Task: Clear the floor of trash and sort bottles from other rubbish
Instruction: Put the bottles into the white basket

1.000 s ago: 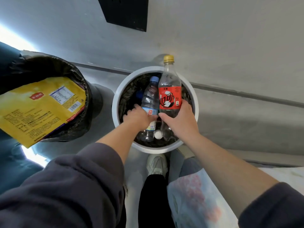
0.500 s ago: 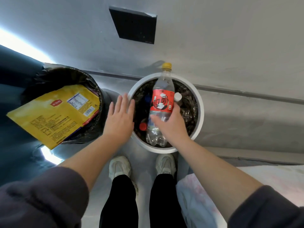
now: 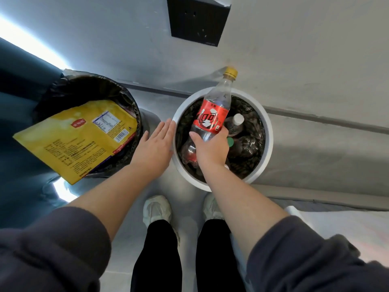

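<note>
My right hand [image 3: 211, 147] grips the bottle [image 3: 210, 119] below its red label, cap tilted up and away over the white bin [image 3: 268, 133], base already inside, while my left hand [image 3: 154, 147] lies flat beside the rim.

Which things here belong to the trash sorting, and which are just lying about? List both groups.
Job: clear plastic bottle with red label and yellow cap, held by the right hand; round white bin lined in black; white-capped bottle inside it; dark round bin; flat yellow snack packet sticking out of it; left hand, flat beside the white rim.
Just there: black square wall plate; pale shoes.
</note>
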The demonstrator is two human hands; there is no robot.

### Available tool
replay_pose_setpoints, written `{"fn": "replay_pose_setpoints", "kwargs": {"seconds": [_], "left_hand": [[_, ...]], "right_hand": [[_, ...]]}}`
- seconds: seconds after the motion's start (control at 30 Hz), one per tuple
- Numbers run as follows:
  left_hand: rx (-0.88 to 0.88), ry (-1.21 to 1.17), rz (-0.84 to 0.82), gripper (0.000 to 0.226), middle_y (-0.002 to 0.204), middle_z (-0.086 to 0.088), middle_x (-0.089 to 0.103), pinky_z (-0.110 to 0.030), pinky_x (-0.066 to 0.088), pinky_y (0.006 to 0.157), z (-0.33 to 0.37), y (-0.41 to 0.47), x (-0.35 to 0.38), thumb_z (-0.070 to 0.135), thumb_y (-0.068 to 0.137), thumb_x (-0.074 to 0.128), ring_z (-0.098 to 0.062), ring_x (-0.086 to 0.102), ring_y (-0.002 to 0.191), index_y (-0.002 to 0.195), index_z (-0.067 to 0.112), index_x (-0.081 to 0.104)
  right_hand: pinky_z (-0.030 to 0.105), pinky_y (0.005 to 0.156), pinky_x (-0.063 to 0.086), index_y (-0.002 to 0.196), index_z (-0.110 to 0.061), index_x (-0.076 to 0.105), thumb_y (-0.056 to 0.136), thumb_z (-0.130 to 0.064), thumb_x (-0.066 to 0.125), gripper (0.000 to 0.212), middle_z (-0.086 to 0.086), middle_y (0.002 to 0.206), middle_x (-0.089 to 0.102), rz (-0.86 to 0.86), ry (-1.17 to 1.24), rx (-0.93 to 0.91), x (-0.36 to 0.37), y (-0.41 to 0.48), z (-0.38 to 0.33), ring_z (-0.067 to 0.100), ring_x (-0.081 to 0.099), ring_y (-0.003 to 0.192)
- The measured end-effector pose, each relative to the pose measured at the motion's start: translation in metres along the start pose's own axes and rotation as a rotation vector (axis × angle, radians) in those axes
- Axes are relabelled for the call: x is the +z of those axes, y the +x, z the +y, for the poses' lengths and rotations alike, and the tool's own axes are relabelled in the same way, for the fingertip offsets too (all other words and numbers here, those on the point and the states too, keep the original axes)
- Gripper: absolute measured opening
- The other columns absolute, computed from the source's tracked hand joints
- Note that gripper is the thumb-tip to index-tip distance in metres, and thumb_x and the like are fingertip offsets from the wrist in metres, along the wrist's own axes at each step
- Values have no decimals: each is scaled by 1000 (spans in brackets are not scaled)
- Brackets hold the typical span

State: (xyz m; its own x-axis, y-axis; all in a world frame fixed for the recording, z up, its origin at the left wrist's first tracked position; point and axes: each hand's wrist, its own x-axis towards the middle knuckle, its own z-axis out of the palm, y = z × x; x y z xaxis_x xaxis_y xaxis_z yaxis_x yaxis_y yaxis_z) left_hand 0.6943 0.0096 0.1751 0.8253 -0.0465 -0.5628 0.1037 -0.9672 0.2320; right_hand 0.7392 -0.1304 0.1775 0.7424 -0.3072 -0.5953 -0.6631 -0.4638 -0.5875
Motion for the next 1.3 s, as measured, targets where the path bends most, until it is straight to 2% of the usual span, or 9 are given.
{"fn": "replay_pose_setpoints", "kwargs": {"seconds": [0.07, 0.2, 0.33, 0.43, 0.57, 0.73, 0.9, 1.07, 1.3], "left_hand": [[17, 21, -17, 71, 161, 1, -10, -44, 11, 119, 0, -2, 1, 25, 101, 38, -15, -7, 148, 152, 16, -11], [14, 101, -57, 73, 161, 2, -14, -47, 8, 119, 5, -9, 7, 20, 100, 36, -15, -11, 148, 151, 16, -17], [3, 116, -74, 71, 160, 0, -16, -47, 7, 119, 10, -11, 9, 17, 100, 32, -16, -11, 148, 150, 14, -19], [-2, 101, -93, 68, 160, -1, -16, -48, 7, 119, 14, -11, 4, 12, 97, 24, -16, -12, 148, 150, 14, -19], [-7, 140, -119, 68, 160, -2, -17, -49, 7, 120, 17, -10, 1, 10, 96, 22, -18, -14, 148, 149, 12, -21], [18, 184, -100, 67, 160, -3, -18, -50, 5, 120, 14, -9, 5, 12, 96, 21, -19, -14, 147, 148, 12, -22], [16, 191, -131, 70, 160, -2, -17, -50, 4, 119, 13, -7, 0, 12, 96, 25, -19, -13, 148, 149, 14, -20], [13, 202, -162, 68, 160, -3, -19, -51, 6, 119, 17, -21, -22, 15, 98, 26, -20, -13, 148, 150, 14, -19], [-110, 112, -123, 87, 161, -6, -13, -52, 9, 118, 21, -97, -65, 48, 95, 45, -25, -8, 149, 152, 15, -11]], "right_hand": [[34, 87, 45, 129, -11, 38, 74, -31, 81, 73, 7, 127, 54, 29, -90, 20, -3, 1, -1, 28, 55, 116], [43, 94, 45, 136, -11, 31, 74, -27, 79, 80, 12, 135, 41, 31, -196, 75, -7, 3, -4, 34, 50, 117], [38, 90, 48, 131, -12, 34, 69, -26, 73, 74, 10, 127, 49, -86, -165, 123, -26, 9, 1, 29, 55, 106], [39, 87, 49, 130, -11, 36, 67, -29, 74, 75, 10, 126, 51, -54, -174, 143, -47, 12, 5, 29, 57, 106], [44, 100, 43, 137, -10, 35, 71, -32, 76, 81, 13, 134, 45, 78, -431, 20, -80, 18, 13, 32, 49, 120], [40, 102, 40, 143, -8, 33, 81, -27, 76, 77, 14, 138, 44, -47, -580, -98, -89, 34, 21, 31, 47, 125], [44, 108, 35, 153, -9, 12, 83, -26, 74, 94, 16, 150, 29, -18, -586, -90, -76, 34, 26, 34, 37, 134], [48, 110, 33, 154, -16, 0, 82, -42, 72, 105, 12, 156, 18, -8, -714, -89, -84, 14, 20, 33, 24, 141], [60, 116, 14, 153, -31, -4, 88, -57, 55, 92, 2, 162, -1, -223, -1053, -439, -113, -58, -15, 30, -2, 149]]}}
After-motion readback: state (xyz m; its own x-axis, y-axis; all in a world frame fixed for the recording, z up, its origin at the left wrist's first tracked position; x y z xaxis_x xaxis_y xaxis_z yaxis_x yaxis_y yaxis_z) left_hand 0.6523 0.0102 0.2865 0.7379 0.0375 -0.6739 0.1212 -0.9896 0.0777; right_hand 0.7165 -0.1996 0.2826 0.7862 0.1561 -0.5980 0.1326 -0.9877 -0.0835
